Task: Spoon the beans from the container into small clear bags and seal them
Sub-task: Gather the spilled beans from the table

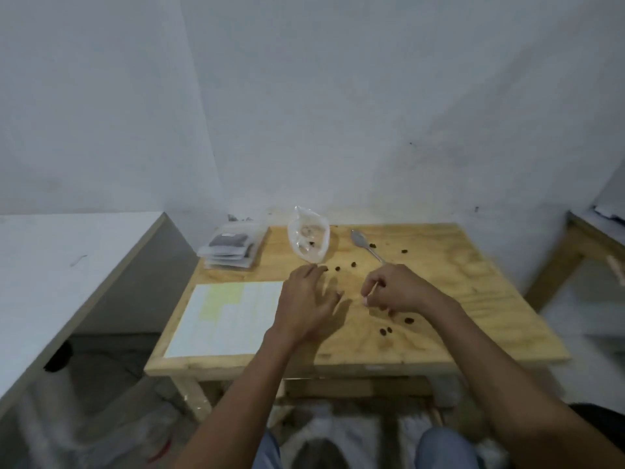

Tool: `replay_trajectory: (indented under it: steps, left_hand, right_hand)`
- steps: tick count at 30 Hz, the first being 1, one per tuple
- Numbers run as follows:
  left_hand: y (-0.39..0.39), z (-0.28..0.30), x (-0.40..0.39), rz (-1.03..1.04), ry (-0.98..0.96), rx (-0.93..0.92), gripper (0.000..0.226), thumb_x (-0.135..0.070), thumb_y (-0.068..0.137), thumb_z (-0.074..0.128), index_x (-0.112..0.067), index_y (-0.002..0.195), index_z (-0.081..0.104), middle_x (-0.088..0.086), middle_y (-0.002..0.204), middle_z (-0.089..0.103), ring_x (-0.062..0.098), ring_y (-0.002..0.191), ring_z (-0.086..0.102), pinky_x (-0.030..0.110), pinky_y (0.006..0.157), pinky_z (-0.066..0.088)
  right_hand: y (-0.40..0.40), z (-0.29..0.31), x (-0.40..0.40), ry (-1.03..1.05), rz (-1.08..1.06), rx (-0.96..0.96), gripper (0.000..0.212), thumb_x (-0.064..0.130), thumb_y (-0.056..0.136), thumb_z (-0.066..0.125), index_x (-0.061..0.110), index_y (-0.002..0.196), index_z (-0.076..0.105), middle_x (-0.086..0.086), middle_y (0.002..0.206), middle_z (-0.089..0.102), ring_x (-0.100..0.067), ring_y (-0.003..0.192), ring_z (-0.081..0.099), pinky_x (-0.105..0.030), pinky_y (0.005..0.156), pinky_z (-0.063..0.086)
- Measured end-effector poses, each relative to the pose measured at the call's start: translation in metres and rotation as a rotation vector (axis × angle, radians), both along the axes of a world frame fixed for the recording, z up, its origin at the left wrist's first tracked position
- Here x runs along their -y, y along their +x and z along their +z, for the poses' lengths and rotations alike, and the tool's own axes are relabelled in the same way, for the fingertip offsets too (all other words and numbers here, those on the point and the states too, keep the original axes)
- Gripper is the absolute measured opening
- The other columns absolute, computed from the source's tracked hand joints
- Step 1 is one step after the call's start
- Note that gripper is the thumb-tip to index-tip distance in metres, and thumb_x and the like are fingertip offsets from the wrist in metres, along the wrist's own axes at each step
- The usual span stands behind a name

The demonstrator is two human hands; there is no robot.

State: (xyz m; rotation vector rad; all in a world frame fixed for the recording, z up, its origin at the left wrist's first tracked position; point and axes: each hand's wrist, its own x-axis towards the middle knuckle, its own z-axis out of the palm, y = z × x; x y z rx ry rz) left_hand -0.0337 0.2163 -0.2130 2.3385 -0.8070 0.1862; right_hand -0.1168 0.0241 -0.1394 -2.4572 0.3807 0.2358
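Observation:
A clear plastic container (308,237) stands at the back of the wooden table (439,299), holding only a few beans. A metal spoon (360,239) lies to its right, its handle ending at my right hand (395,288). That hand's fingers are curled, with thumb and forefinger pinched on something small, seemingly a bean. My left hand (306,299) lies spread and flat just above the table, its fingertips by a loose bean (326,269). Dark beans (385,330) are scattered over the tabletop. A stack of clear bags (233,249) with dark contents sits at the back left.
A white and yellow sheet of paper (226,318) covers the table's front left. A white counter (67,265) runs along the left, and another wooden table (588,242) stands at the right. The wall is directly behind the table.

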Motion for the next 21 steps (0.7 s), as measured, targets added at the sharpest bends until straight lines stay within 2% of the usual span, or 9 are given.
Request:
replay_trajectory:
  steps: [2, 4, 6, 10, 14, 18, 21]
  left_hand:
    - [-0.015, -0.008, 0.005, -0.002, 0.077, -0.027, 0.071, -0.058, 0.092, 0.061, -0.014, 0.148, 0.051, 0.01, 0.153, 0.05, 0.027, 0.143, 0.042, 0.04, 0.114, 0.035]
    - [-0.026, -0.016, 0.008, 0.002, 0.167, -0.045, 0.079, -0.068, 0.093, 0.05, -0.017, 0.153, 0.043, 0.01, 0.162, 0.038, 0.027, 0.151, 0.031, 0.043, 0.122, 0.028]
    - [-0.035, -0.023, 0.008, 0.007, 0.246, -0.031, 0.078, -0.072, 0.093, 0.042, -0.02, 0.152, 0.042, 0.01, 0.165, 0.033, 0.029, 0.153, 0.025, 0.045, 0.126, 0.02]
    - [-0.035, -0.021, 0.006, 0.009, 0.256, -0.04, 0.077, -0.075, 0.092, 0.038, -0.024, 0.149, 0.043, 0.008, 0.166, 0.031, 0.028, 0.154, 0.024, 0.046, 0.126, 0.02]
    - [-0.035, -0.017, 0.007, 0.018, 0.244, -0.042, 0.076, -0.074, 0.091, 0.042, -0.023, 0.148, 0.046, 0.009, 0.165, 0.033, 0.027, 0.153, 0.027, 0.044, 0.126, 0.02]
    - [-0.037, -0.015, 0.007, 0.03, 0.234, -0.049, 0.076, -0.073, 0.09, 0.048, -0.021, 0.146, 0.05, 0.009, 0.163, 0.037, 0.028, 0.152, 0.03, 0.043, 0.125, 0.022]
    - [-0.037, -0.013, 0.007, 0.034, 0.238, -0.053, 0.075, -0.071, 0.09, 0.051, -0.019, 0.145, 0.052, 0.01, 0.162, 0.039, 0.028, 0.15, 0.032, 0.043, 0.124, 0.024]
  right_hand:
    - [-0.019, -0.011, -0.001, -0.067, 0.001, -0.074, 0.011, 0.022, 0.086, 0.081, 0.024, 0.095, 0.075, -0.001, 0.102, 0.071, -0.017, 0.079, 0.072, -0.032, 0.069, 0.062]
    - [-0.034, -0.02, -0.003, -0.092, -0.018, -0.054, 0.015, 0.022, 0.083, 0.083, 0.027, 0.095, 0.076, 0.002, 0.101, 0.071, -0.013, 0.085, 0.07, -0.03, 0.075, 0.059]
    - [-0.045, -0.027, -0.005, -0.12, -0.041, -0.011, 0.022, 0.021, 0.083, 0.084, 0.026, 0.103, 0.078, 0.004, 0.103, 0.072, -0.011, 0.091, 0.068, -0.025, 0.078, 0.054]
    - [-0.055, -0.036, -0.012, -0.221, -0.066, 0.071, 0.023, 0.017, 0.084, 0.083, 0.026, 0.105, 0.082, 0.003, 0.103, 0.077, -0.01, 0.091, 0.068, -0.021, 0.08, 0.051]
    - [-0.059, -0.041, -0.015, -0.294, -0.057, 0.165, 0.017, 0.018, 0.09, 0.076, 0.022, 0.105, 0.082, 0.002, 0.103, 0.078, -0.012, 0.094, 0.069, -0.02, 0.08, 0.047]
    - [-0.065, -0.047, -0.022, -0.402, -0.011, 0.217, 0.019, 0.015, 0.097, 0.064, 0.016, 0.109, 0.078, -0.005, 0.104, 0.073, -0.019, 0.096, 0.068, -0.028, 0.081, 0.052]
    - [-0.069, -0.056, -0.026, -0.547, 0.047, 0.273, 0.023, 0.009, 0.099, 0.055, 0.015, 0.115, 0.071, -0.005, 0.108, 0.066, -0.022, 0.1, 0.062, -0.031, 0.081, 0.05]
